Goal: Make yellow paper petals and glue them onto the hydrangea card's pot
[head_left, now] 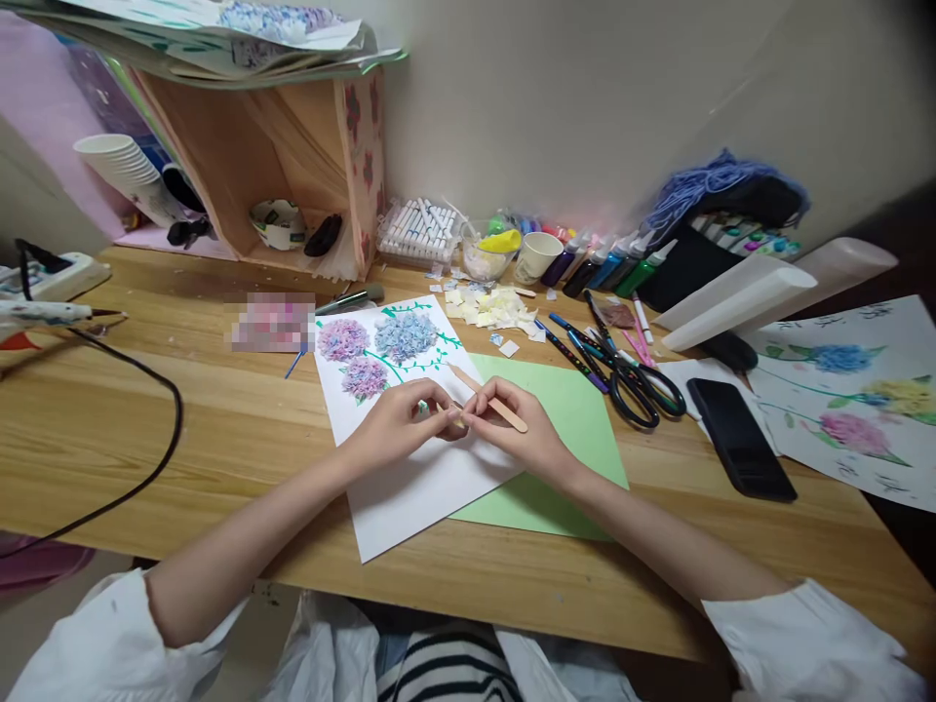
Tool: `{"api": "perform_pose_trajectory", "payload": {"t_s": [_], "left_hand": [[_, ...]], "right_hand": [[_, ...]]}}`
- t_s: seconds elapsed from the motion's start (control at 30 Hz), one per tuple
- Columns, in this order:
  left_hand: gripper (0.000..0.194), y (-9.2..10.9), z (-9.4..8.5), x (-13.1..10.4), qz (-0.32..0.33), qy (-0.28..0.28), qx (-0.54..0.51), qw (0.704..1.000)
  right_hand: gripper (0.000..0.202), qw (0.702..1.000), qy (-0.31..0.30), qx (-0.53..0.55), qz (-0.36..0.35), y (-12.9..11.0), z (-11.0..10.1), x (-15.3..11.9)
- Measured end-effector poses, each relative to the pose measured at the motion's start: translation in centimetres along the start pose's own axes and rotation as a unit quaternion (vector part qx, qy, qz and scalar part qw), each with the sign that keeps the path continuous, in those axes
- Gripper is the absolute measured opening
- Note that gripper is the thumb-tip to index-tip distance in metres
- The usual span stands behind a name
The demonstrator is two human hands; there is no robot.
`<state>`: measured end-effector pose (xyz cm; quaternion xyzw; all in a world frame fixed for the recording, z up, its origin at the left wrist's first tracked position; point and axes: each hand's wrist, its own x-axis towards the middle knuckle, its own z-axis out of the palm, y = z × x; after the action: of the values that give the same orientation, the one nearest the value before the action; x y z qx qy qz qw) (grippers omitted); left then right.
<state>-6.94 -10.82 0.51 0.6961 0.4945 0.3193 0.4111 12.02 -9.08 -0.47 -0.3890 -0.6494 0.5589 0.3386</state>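
Over a white sheet (pixel 409 507) with paper flowers on it, my two hands meet at the fingertips. My left hand (pixel 402 419) is closed, pinching a small pale yellowish piece of paper (pixel 457 417). Closed too, my right hand (pixel 519 429) has a wooden craft stick (pixel 508 417) lodged between its fingers, while its thumb and fingertip touch the same small piece. Two purple-pink flower heads (pixel 342 339) and a blue flower head (pixel 406 337) with green stems lie on the sheet's upper part. A light green sheet (pixel 570 439) lies partly beneath the white one.
Behind the sheets lie pale yellow paper scraps (pixel 493 308), a paper cup (pixel 539 257) and several glue bottles (pixel 606 265). Scissors (pixel 635 395), pens (pixel 574 356) and a phone (pixel 740 439) are to the right. A glue gun (pixel 51 314) with a black cord lies left.
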Motion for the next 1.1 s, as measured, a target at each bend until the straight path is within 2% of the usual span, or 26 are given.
{"api": "perform_pose_trajectory", "payload": {"t_s": [0.13,0.27,0.37,0.47,0.73,0.97,1.1], "left_hand": [[0.027,-0.5,-1.0,0.2,-0.066,-0.041,0.028,0.997],[0.027,-1.2,-1.7,0.3,-0.096,-0.100,0.080,0.987],[0.024,-1.5,-1.8,0.2,-0.103,-0.130,0.099,0.981],[0.022,-1.4,-1.7,0.1,-0.109,-0.117,0.130,0.979],[0.026,-1.5,-1.6,0.3,-0.106,-0.094,0.147,0.979],[0.027,-1.6,-1.3,0.4,-0.121,-0.079,0.144,0.979],[0.031,-1.9,-1.0,0.5,-0.120,-0.047,0.146,0.981]], "right_hand": [[0.017,0.997,0.057,-0.015,-0.049,1.0,0.2,0.0],[0.038,0.990,0.080,0.052,-0.108,2.4,-0.1,-0.2],[0.054,0.987,0.075,0.039,-0.138,3.0,-0.4,-0.5],[0.060,0.986,0.061,-0.002,-0.153,3.1,-0.6,-0.7],[0.054,0.991,0.009,-0.039,-0.126,2.9,-0.3,-0.4],[0.049,0.996,0.009,0.016,-0.089,2.9,-0.2,-0.3],[0.050,0.997,0.025,0.024,-0.073,2.9,-0.3,-0.3]]}}
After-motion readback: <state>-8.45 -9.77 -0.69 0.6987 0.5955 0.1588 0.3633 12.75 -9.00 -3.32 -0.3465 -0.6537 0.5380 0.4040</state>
